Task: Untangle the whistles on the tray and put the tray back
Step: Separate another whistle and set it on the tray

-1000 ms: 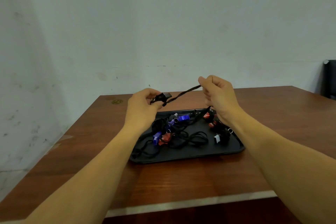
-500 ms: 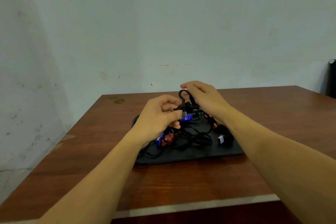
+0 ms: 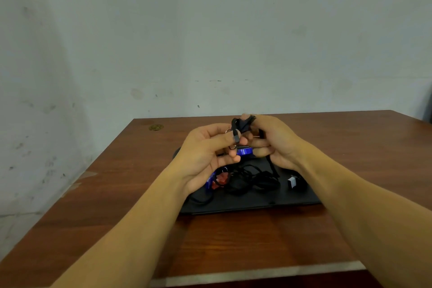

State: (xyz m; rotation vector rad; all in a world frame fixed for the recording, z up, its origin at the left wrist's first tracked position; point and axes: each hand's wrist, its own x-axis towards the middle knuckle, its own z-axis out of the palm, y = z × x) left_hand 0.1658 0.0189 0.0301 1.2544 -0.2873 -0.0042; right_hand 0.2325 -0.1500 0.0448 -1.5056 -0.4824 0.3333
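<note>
A black tray (image 3: 257, 203) lies on the wooden table (image 3: 117, 182) and holds several whistles on tangled black cords (image 3: 252, 179). A red whistle (image 3: 221, 179) and a black-and-white one (image 3: 295, 182) show on the tray; a blue whistle (image 3: 244, 151) shows between my hands. Both hands meet above the tray's far half. My left hand (image 3: 205, 156) pinches a black lanyard (image 3: 240, 125) near its clip and metal ring. My right hand (image 3: 274, 141) holds the same lanyard bunched over its fingertips. The hands hide the tray's far part.
A pale wall stands behind the table. A small brass disc (image 3: 156, 127) lies near the far left corner of the table. A dark object (image 3: 429, 113) stands at the right edge of view. The table's near edge has a light strip (image 3: 257, 275).
My hands, which held the lanyard stretched apart a second ago, have come together over the tray. The cord is now bunched between them instead of taut.
</note>
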